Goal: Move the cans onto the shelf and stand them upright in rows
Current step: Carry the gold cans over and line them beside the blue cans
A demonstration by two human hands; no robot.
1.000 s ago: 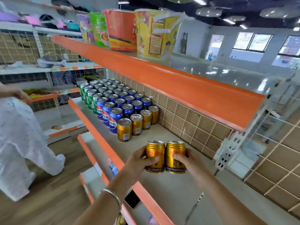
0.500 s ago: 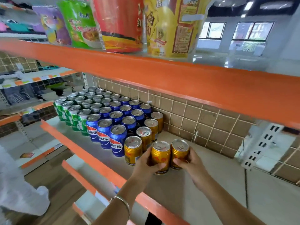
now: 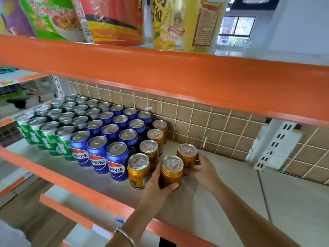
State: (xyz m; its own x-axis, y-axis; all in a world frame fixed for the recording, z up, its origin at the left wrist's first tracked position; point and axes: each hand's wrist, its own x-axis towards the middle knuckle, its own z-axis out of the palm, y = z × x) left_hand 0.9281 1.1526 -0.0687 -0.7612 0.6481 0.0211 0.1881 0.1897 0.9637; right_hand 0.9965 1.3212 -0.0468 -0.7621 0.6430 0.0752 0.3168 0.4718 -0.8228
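While the near gold metal can [image 3: 172,171] and the far gold metal can [image 3: 187,155] stand upright, one behind the other, each is held. The left hand [image 3: 156,184] curls thumb and fingers round the near one, and the right hand [image 3: 203,171] wraps the far one. Their bases are hidden, but they probably rest on the pale grey shelf board [image 3: 231,202]. Lined up so, they likely start a second file right of the gold can row [image 3: 138,169], with blue cola cans [image 3: 116,160] and green cans [image 3: 53,139] farther left.
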